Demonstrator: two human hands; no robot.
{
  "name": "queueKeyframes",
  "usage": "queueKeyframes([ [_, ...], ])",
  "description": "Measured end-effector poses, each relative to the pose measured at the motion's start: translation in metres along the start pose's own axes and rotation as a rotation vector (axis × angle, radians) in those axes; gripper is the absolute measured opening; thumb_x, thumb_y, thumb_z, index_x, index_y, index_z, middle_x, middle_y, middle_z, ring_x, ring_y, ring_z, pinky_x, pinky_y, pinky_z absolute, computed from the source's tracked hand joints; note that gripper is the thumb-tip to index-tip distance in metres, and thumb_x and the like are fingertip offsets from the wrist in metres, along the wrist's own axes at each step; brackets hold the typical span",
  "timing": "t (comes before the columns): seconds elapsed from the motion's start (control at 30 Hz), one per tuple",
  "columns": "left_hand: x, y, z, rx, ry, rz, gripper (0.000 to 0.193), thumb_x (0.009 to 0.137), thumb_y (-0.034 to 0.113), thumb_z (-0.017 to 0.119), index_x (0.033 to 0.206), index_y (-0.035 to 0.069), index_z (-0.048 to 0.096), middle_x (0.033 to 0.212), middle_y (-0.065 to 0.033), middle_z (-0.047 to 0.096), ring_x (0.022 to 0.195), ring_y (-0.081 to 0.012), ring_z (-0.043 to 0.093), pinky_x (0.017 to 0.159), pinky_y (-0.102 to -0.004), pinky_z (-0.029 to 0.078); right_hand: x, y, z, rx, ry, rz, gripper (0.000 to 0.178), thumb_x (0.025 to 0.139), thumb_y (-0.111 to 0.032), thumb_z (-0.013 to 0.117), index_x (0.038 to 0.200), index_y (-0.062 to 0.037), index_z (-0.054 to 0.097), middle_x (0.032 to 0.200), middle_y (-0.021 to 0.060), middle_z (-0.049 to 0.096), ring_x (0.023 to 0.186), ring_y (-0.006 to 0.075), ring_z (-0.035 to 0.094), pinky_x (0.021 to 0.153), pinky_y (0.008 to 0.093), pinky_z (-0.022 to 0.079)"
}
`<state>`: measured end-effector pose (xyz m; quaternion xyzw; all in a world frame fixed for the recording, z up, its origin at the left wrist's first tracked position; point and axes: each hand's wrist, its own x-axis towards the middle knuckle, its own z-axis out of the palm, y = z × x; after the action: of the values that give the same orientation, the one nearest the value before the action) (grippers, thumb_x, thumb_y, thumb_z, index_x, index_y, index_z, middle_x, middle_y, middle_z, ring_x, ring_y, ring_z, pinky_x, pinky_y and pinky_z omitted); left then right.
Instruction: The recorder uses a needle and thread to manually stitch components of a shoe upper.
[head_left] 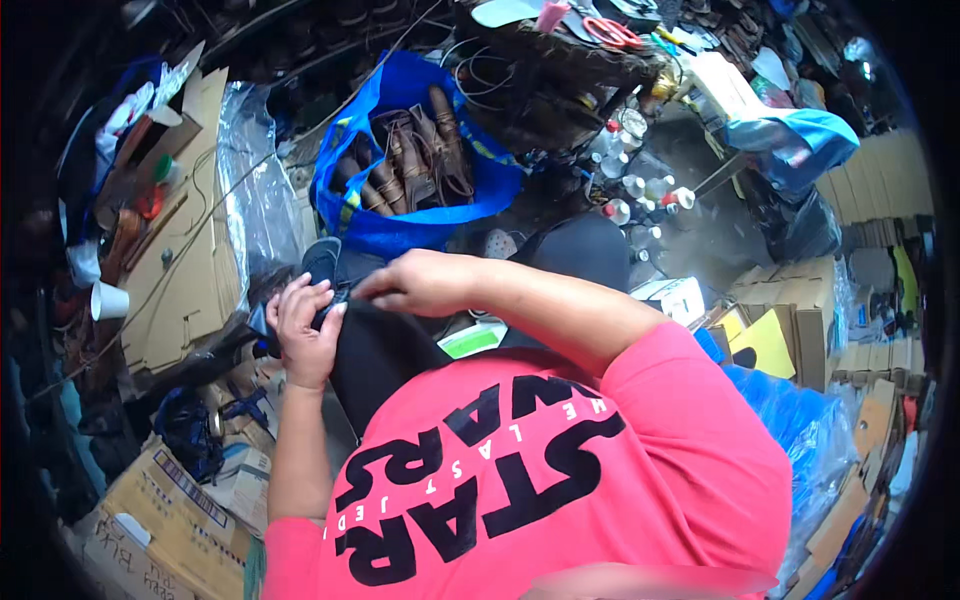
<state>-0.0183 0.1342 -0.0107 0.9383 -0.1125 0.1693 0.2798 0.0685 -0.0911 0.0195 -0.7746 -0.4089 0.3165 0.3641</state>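
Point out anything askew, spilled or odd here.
The white cup beside the cardboard at far left looks askew: it seems tipped sideways, though lens bending may explain that. No spill shows clearly.

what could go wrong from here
The dark shoe-like item could slip if the left hand loosens, since it is held up near the left thigh.

The clustered bottles sit close to the right knee and might topple if that leg swings outward.
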Motion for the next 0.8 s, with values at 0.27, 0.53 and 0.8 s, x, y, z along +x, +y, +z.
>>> queueKeyframes([
  [0.27, -0.013, 0.008, -0.022, 0.12, -0.076, -0.121, 0.038, 0.07, 0.011, 0.069, 0.107, 0.018, 0.066, 0.133, -0.0095, 0.047, 0.127, -0.0277, 0.04, 0.108, -0.0445, 0.02, -0.142, 0.079, -0.109, 0.598, 0.445, 0.411, 0.059, 0.081, -0.012, 0.055, 0.139, -0.0202, 0.043, 0.094, 0.0054, 0.061, 0.074, 0.0087, 0.054, 0.065, 0.0232, 0.046],
  [0.53, 0.003, 0.019, -0.04, 0.085, -0.292, -0.154, 0.06, 0.066, 0.0, 0.066, 0.123, 0.018, 0.06, 0.122, -0.0097, 0.052, 0.111, -0.0275, 0.05, 0.099, -0.0376, 0.037, -0.124, 0.203, -0.167, -0.059, 0.799, 0.796, 0.052, 0.069, -0.031, 0.067, 0.11, 0.0006, 0.063, 0.091, 0.0206, 0.067, 0.08, 0.0273, 0.066, 0.077, 0.0359, 0.051],
  [0.8, 0.006, 0.046, -0.051, 0.075, -0.057, -0.309, 0.057, 0.062, -0.001, 0.072, 0.118, 0.006, 0.059, 0.113, -0.0099, 0.06, 0.102, -0.0282, 0.057, 0.093, -0.0363, 0.043, -0.065, 0.272, -0.153, -0.574, 0.663, 0.901, 0.04, 0.085, -0.03, 0.052, 0.117, -0.0065, 0.059, 0.124, 0.0195, 0.054, 0.109, 0.037, 0.056, 0.093, 0.0437, 0.045],
])
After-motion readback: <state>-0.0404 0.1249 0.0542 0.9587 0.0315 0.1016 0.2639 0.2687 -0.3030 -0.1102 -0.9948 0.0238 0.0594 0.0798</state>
